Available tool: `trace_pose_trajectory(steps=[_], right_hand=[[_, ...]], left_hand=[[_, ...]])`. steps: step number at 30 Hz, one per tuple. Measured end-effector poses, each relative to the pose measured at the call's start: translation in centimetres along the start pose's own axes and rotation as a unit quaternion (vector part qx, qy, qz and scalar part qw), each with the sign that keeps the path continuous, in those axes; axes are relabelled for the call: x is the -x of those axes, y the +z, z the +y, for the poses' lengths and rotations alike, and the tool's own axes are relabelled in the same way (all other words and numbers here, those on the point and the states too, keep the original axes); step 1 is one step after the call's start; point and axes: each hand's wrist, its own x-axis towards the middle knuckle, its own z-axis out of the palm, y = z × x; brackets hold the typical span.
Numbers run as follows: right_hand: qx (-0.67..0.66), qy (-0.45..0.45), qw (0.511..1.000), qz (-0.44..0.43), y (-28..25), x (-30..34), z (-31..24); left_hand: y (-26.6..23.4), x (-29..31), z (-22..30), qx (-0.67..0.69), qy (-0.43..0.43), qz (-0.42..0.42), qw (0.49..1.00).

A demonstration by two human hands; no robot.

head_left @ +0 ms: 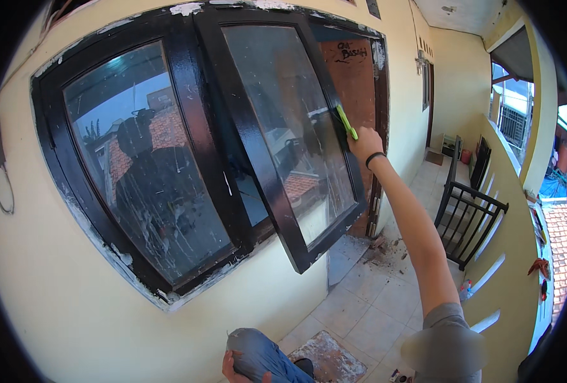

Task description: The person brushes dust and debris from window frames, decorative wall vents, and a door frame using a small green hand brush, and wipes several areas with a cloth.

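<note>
My right hand (365,143) is closed round a slim lime-green box cutter (345,121), held against the outer stile of the black window sash (304,252). This glazed sash is swung outward from the wall, its pane streaked with white smears. Beside it on the left, a second black-framed window (146,166) sits in the wall and reflects a person and tiled roofs. My left hand (229,366) rests at my raised, grey-clad knee at the lower edge, with only part of its fingers showing, spread on the leg.
Past the sash stands a brown door (353,80) with dark marks. Dirt and debris (392,252) lie on the tiled floor. On the right are a black metal railing (468,220) and a low yellow wall (507,255). A stained board (328,360) lies by my foot.
</note>
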Motion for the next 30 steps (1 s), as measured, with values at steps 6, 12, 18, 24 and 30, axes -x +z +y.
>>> trace_pose_trajectory(steps=[6, 12, 18, 24, 30], right_hand=[[0.214, 0.022, 0.871, -0.441, -5.9, 13.6, 9.9], [0.123, -0.017, 0.951, -0.285, -5.1, 17.6, 1.1], [-0.493, 0.23, 0.678, -0.495, -9.0, 20.3, -3.6], [0.133, 0.218, 0.965, -0.067, -3.6, 19.2, 6.3], [-0.47, 0.132, 0.7, -0.522, -6.7, 23.7, -5.8]], left_hand=[[0.3, -1.0, -0.5, -0.027, 0.059, -0.005, 0.998], [-0.2, -2.4, 1.8, -0.025, 0.015, -0.041, 0.999], [-0.6, -0.7, 0.3, -0.025, 0.017, -0.04, 0.999], [-0.8, -0.7, 1.1, -0.008, 0.037, -0.024, 0.999], [-1.8, 1.3, -0.2, -0.004, 0.032, 0.001, 0.999]])
